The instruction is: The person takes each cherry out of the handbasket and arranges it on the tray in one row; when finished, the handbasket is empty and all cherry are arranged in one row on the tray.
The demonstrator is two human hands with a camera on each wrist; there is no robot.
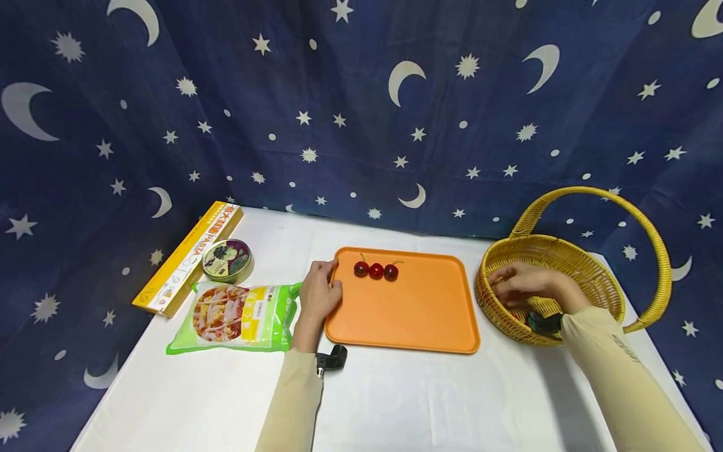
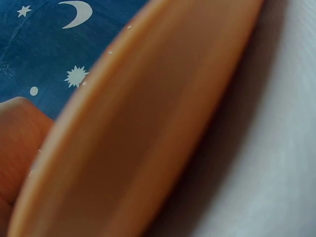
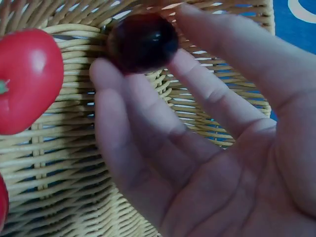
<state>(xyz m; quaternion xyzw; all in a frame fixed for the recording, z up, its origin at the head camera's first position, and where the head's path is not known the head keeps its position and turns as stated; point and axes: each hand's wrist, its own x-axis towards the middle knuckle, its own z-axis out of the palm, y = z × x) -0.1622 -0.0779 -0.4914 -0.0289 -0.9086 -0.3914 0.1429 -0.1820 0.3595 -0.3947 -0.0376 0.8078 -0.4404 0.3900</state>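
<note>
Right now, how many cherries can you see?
4: left cherry, middle cherry and right cherry in a row on the orange tray; a fourth cherry held by the right hand inside the wicker basket. More may be hidden in the basket.

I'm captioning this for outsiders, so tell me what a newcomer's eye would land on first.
Probably the bright orange tray in the middle of the white table, with three red cherries in a row toward its far left. Next, the yellow wicker basket at the right, where the right hand holds a dark cherry. Behind everything hangs a navy cloth patterned with pale moons and stars.
</note>
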